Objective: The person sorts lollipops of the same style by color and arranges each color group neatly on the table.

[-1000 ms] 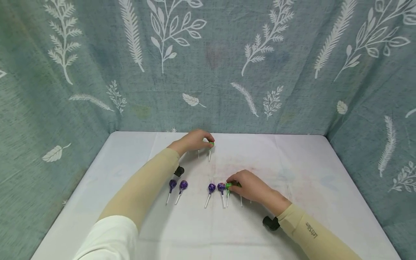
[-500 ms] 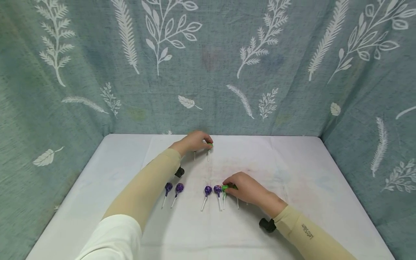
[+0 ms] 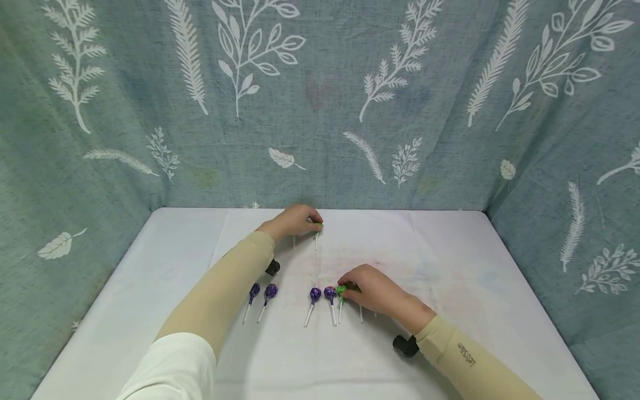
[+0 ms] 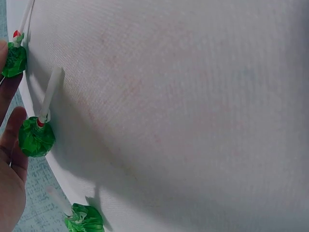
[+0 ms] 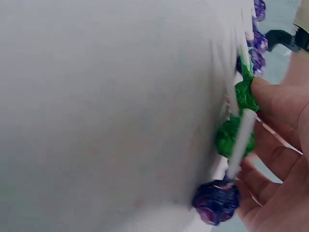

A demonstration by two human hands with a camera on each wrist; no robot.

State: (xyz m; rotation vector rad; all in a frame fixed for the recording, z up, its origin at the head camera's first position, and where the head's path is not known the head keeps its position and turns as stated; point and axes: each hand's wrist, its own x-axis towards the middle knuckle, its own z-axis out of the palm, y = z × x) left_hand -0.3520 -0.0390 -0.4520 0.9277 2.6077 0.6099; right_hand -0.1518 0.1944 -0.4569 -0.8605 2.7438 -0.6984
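At the back of the table my left hand (image 3: 296, 220) pinches a green-wrapped lollipop (image 4: 14, 60) by its head. A second green lollipop (image 4: 37, 137) lies beside its other fingers in the left wrist view, and a third green lollipop (image 4: 84, 218) lies farther off. Nearer the front, my right hand (image 3: 377, 289) pinches another green lollipop (image 3: 341, 291) between thumb and finger, right beside a purple lollipop (image 3: 330, 294). Under its palm, in the right wrist view, lie one more green lollipop (image 5: 234, 135) and a purple lollipop (image 5: 216, 200); the head view mostly hides these two.
Another purple lollipop (image 3: 315, 295) lies left of the right hand's group. Farther left, close to the left forearm, is a pair of purple lollipops (image 3: 270, 291). The white-covered table (image 3: 400, 239) meets a leaf-patterned grey-green curtain (image 3: 320, 166) at its back and sides.
The head view has swung slightly, so the scene sits farther left. Both hands keep their pinch on the green lollipops, with no clear movement across the table.
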